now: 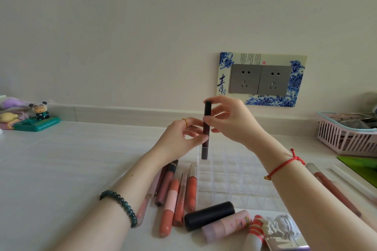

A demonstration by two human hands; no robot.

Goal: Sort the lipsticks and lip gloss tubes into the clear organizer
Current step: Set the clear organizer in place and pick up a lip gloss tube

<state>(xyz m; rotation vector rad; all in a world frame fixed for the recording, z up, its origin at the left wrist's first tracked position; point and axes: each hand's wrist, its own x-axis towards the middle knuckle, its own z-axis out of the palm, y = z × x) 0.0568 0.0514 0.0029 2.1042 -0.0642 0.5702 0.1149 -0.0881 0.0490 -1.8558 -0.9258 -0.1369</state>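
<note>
A slim dark lip gloss tube [207,108] is held upright at the far left corner of the clear organizer [234,171] on the desk [61,169]. Its lower part is pinched by the left hand [179,138], its upper part by the right hand [232,122]. Other tubes [173,193] are laid left of the organizer.

A single wide-angle camera at the person's head faces forward and slightly down over the white tabletop [61,169] towards the cream wall [142,16], which fills the upper half. Both forearms enter from the bottom edge. The left hand [179,138] and right hand [236,122], pinching a slim dark lipstick tube [204,150], sit close at centre above the clear acrylic grid organizer [234,175]. A pink slatted plastic basket [346,138] marks the right edge.
</note>
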